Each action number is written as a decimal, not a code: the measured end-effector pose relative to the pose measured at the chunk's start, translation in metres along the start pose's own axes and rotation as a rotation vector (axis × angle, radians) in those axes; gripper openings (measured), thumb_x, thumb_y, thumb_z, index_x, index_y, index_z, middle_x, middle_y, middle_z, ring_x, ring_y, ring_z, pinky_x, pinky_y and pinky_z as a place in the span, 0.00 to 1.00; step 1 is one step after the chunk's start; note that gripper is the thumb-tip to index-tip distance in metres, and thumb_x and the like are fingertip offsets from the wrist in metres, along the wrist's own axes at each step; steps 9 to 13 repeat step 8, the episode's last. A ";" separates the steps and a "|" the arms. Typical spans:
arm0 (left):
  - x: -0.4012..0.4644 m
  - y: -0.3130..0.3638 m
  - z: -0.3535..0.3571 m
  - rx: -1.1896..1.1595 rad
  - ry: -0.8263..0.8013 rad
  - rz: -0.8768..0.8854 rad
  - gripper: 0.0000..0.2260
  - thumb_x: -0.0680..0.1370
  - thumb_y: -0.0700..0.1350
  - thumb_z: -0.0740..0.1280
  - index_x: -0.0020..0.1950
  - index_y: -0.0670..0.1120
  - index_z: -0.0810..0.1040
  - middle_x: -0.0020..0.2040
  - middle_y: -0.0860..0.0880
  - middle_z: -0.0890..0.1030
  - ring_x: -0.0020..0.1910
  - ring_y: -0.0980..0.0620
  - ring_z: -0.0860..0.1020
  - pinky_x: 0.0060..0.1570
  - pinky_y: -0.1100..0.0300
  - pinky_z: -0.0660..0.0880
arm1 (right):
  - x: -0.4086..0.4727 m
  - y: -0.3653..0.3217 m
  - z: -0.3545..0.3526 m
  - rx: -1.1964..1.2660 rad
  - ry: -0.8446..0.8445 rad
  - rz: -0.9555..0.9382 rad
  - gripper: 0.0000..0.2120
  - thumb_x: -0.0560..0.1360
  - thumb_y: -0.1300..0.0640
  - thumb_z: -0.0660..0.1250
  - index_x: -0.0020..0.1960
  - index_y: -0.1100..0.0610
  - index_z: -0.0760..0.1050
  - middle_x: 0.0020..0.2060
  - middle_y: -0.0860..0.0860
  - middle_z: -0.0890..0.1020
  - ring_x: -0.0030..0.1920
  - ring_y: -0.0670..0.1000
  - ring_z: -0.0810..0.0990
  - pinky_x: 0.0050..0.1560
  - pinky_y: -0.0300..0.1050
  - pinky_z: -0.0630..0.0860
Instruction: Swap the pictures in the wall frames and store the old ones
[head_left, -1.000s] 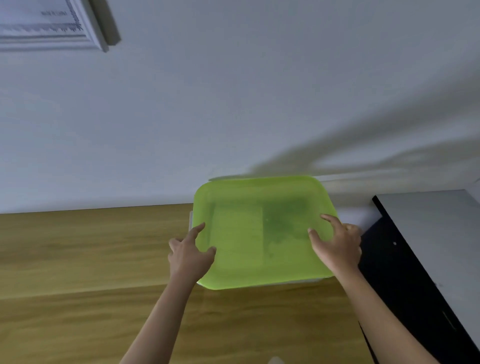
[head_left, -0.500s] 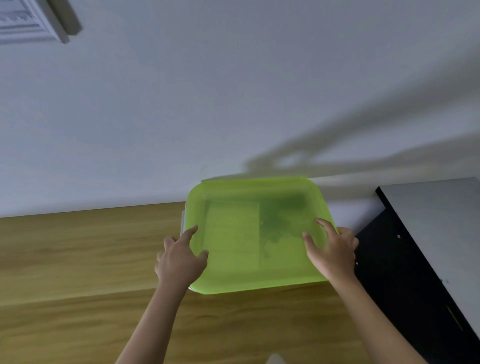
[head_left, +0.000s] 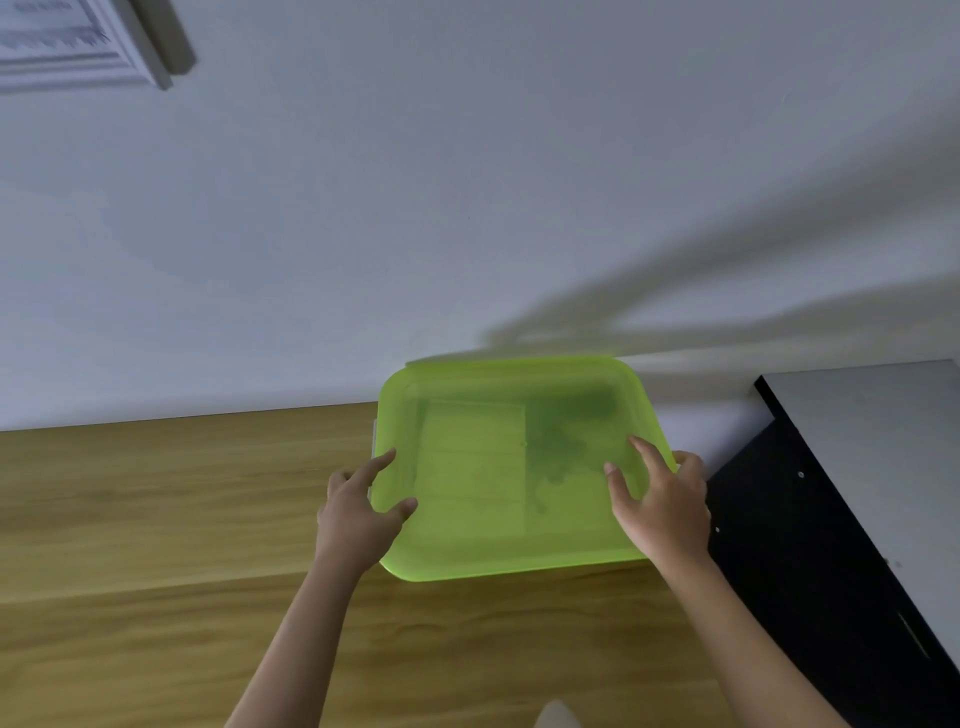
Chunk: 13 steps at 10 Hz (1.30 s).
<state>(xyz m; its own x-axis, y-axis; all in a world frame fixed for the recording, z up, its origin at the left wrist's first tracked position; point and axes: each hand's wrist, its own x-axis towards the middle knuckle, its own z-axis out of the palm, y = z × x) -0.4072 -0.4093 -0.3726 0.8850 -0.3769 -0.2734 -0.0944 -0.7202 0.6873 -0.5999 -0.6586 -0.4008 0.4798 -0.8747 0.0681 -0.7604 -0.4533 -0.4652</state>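
Forearms bare — seemingly no sleeves.

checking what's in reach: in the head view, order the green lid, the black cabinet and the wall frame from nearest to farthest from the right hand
1. Green lid: under the right hand, whose fingers rest on its right edge.
2. Black cabinet: just to the hand's right, on the floor by the wall.
3. Wall frame: far up on the wall, at the upper left.
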 end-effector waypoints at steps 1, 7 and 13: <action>0.002 -0.005 -0.001 -0.057 -0.003 0.005 0.29 0.69 0.48 0.75 0.68 0.61 0.69 0.59 0.45 0.69 0.57 0.40 0.74 0.62 0.42 0.70 | -0.001 -0.002 0.001 -0.034 -0.006 0.003 0.25 0.73 0.37 0.60 0.67 0.44 0.67 0.61 0.59 0.67 0.59 0.62 0.72 0.53 0.58 0.74; -0.007 -0.027 0.013 -0.205 0.132 0.155 0.25 0.70 0.48 0.74 0.66 0.58 0.73 0.52 0.50 0.69 0.52 0.46 0.72 0.57 0.51 0.71 | -0.005 -0.005 -0.002 0.183 0.056 0.056 0.23 0.71 0.40 0.67 0.61 0.51 0.75 0.64 0.56 0.72 0.60 0.58 0.76 0.52 0.58 0.78; -0.010 -0.028 0.017 -0.241 0.187 0.151 0.23 0.72 0.48 0.73 0.66 0.55 0.73 0.54 0.49 0.68 0.54 0.45 0.71 0.60 0.50 0.70 | -0.003 -0.002 -0.001 0.158 0.081 0.052 0.22 0.72 0.42 0.67 0.61 0.53 0.75 0.65 0.57 0.71 0.65 0.58 0.71 0.66 0.62 0.64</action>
